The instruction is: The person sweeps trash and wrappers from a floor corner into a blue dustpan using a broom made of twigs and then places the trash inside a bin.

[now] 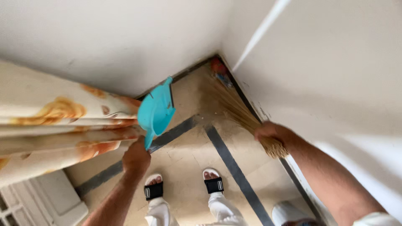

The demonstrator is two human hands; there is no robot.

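My left hand (136, 158) grips the handle of a turquoise plastic dustpan (156, 111), held up off the floor beside the curtain. My right hand (274, 134) is closed round the bound end of a straw hand broom (238, 111). Its bristles fan out along the right wall toward the room corner. A small heap of red and blue litter (219, 71) lies in that corner at the bristle tips. My two feet in white sandals with black straps (184, 186) stand on the beige tiled floor (188, 159).
A cream curtain with orange flower print (54, 125) hangs at the left. White walls meet at the corner. Dark grey strips (228, 161) cross the floor. A white slatted object (37, 205) sits at the lower left, and a white rounded object (289, 213) near the right wall.
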